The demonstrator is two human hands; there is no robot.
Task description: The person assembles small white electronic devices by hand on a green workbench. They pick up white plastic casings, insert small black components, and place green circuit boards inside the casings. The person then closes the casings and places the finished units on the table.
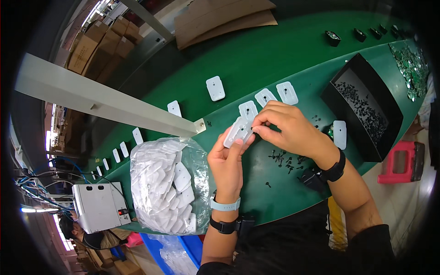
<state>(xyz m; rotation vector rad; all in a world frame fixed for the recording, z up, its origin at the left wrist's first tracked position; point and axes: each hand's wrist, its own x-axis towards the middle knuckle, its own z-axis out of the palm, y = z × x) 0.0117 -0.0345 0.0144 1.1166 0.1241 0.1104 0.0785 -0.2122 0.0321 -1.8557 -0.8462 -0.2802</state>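
Note:
My left hand [226,161] holds a small white plastic plate [237,131] up over the green table [256,59]. My right hand [288,128] pinches at the plate's right edge, fingertips closed on something too small to make out. Loose small black screws [284,158] lie on the table just below my right hand. Three more white plates [268,98] sit in a row just beyond my hands.
A clear bag of white plates [167,185] lies at my left. A black tray of screws [364,112] stands at the right. Single white plates [215,88] dot the belt. A white beam [105,103] crosses at left, a grey box [98,206] below it.

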